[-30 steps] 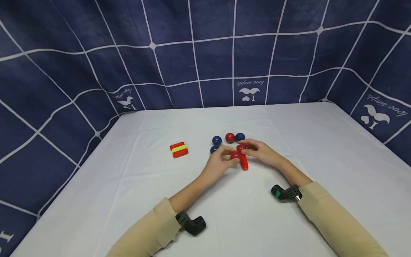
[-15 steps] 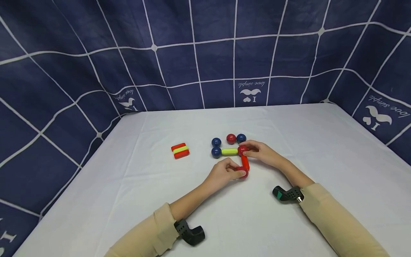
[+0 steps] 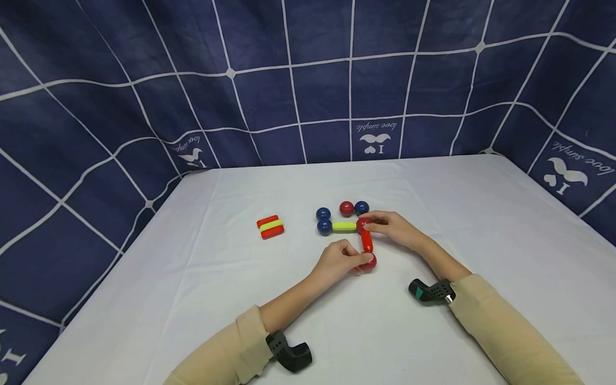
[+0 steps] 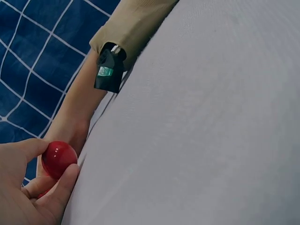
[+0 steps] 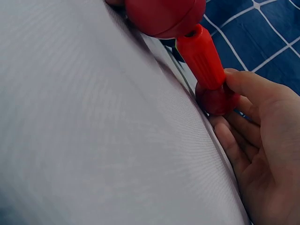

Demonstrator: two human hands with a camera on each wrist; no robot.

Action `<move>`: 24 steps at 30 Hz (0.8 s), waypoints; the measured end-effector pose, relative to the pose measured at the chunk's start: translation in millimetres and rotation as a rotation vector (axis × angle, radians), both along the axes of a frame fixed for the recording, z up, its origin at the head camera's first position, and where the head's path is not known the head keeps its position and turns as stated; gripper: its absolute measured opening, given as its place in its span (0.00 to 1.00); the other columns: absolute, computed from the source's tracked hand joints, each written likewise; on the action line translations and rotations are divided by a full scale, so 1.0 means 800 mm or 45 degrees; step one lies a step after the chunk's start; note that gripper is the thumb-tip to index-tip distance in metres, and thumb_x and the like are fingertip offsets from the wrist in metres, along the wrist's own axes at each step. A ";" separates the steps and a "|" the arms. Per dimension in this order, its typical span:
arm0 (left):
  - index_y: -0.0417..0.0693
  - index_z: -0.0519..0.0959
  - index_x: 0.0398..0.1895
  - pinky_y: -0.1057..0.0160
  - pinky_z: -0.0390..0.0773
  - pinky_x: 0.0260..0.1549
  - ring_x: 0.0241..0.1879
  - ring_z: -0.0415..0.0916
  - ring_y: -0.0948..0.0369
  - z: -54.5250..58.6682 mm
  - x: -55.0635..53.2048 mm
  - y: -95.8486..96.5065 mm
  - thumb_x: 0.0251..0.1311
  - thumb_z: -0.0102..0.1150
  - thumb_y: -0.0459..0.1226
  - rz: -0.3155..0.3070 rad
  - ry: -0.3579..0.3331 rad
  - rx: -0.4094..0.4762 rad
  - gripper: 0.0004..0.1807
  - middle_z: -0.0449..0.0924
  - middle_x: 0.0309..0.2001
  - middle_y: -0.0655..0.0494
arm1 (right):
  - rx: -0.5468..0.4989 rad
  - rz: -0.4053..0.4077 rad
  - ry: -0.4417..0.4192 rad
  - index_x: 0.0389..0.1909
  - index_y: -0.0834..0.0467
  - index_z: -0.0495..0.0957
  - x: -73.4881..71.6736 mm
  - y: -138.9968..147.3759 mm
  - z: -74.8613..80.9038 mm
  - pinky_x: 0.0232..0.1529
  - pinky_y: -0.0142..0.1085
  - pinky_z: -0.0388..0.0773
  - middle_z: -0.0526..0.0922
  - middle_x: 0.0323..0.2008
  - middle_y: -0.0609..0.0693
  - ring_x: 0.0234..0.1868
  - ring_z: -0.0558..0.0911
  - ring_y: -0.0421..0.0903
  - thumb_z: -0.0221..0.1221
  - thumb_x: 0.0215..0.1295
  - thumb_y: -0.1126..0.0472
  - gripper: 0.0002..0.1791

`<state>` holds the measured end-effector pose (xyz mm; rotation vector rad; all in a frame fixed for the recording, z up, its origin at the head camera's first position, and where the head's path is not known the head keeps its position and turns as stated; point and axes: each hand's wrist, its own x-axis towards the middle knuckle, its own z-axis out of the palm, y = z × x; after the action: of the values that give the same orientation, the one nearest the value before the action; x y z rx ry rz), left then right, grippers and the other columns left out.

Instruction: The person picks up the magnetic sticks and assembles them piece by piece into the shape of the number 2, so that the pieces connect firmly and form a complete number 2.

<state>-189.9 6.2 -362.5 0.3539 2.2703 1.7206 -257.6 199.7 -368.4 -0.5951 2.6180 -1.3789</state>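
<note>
My left hand [image 3: 338,262] pinches a red ball [image 4: 59,160] between thumb and fingers, at the near end of a red rod [image 3: 367,240]. The rod's far end meets a second red ball [image 5: 216,99], which my right hand [image 3: 395,231] holds between thumb and fingers. From that second ball a yellow-green rod [image 3: 344,226] runs left to a blue ball [image 3: 324,227]. In the right wrist view the red rod [image 5: 202,57] spans the two red balls.
Behind the joined pieces lie a blue ball [image 3: 323,214], a red ball [image 3: 346,208] and another blue ball [image 3: 361,208]. Left of them, two red rods and a yellow-green one form a small group [image 3: 270,227] on the white cloth [image 3: 231,289]. A blue checked curtain [image 3: 317,91] hangs behind.
My left hand has moved nearer with its red ball, bringing it to the red rod's near end. The right hand stays at the corner ball.
</note>
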 end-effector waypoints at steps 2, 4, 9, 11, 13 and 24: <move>0.37 0.74 0.24 0.68 0.78 0.26 0.20 0.78 0.66 0.001 0.000 0.001 0.51 0.64 0.41 0.005 -0.006 0.019 0.15 0.82 0.26 0.40 | -0.003 0.001 -0.003 0.56 0.58 0.72 0.000 -0.001 0.001 0.57 0.49 0.68 0.77 0.52 0.57 0.53 0.74 0.52 0.55 0.62 0.54 0.22; 0.37 0.74 0.24 0.66 0.79 0.27 0.21 0.79 0.64 0.003 0.001 0.002 0.51 0.64 0.40 0.007 -0.012 0.032 0.14 0.82 0.27 0.38 | -0.001 0.000 -0.005 0.56 0.58 0.72 0.000 -0.001 0.001 0.56 0.49 0.68 0.77 0.51 0.57 0.52 0.74 0.52 0.55 0.62 0.53 0.23; 0.34 0.73 0.24 0.60 0.79 0.29 0.24 0.81 0.54 0.027 0.018 0.004 0.53 0.62 0.37 0.006 0.007 0.000 0.13 0.81 0.28 0.33 | -0.004 -0.002 -0.010 0.56 0.59 0.72 0.001 0.000 0.000 0.56 0.49 0.69 0.77 0.51 0.58 0.52 0.74 0.52 0.55 0.62 0.53 0.23; 0.34 0.73 0.24 0.58 0.79 0.30 0.25 0.80 0.51 0.036 0.025 0.003 0.54 0.61 0.36 0.003 0.024 -0.010 0.13 0.80 0.28 0.32 | -0.014 0.002 -0.015 0.56 0.59 0.71 0.001 0.000 -0.002 0.56 0.49 0.69 0.77 0.52 0.58 0.53 0.74 0.52 0.55 0.62 0.53 0.23; 0.35 0.72 0.25 0.59 0.79 0.29 0.24 0.80 0.52 0.029 0.021 0.004 0.54 0.61 0.37 0.002 0.028 -0.001 0.13 0.81 0.28 0.33 | -0.023 0.005 -0.017 0.57 0.58 0.71 0.000 0.000 -0.003 0.56 0.49 0.69 0.77 0.52 0.58 0.53 0.74 0.52 0.55 0.62 0.53 0.23; 0.42 0.72 0.24 0.70 0.70 0.19 0.15 0.71 0.66 -0.001 0.003 0.009 0.51 0.63 0.44 -0.011 0.099 -0.085 0.16 0.77 0.19 0.52 | -0.044 -0.015 -0.028 0.56 0.57 0.70 0.001 0.000 -0.003 0.54 0.46 0.71 0.76 0.51 0.58 0.50 0.75 0.51 0.55 0.62 0.52 0.23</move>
<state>-187.7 13.0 -363.0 0.4231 2.3710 1.6491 -256.9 199.4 -371.0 -0.5667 2.5898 -1.4283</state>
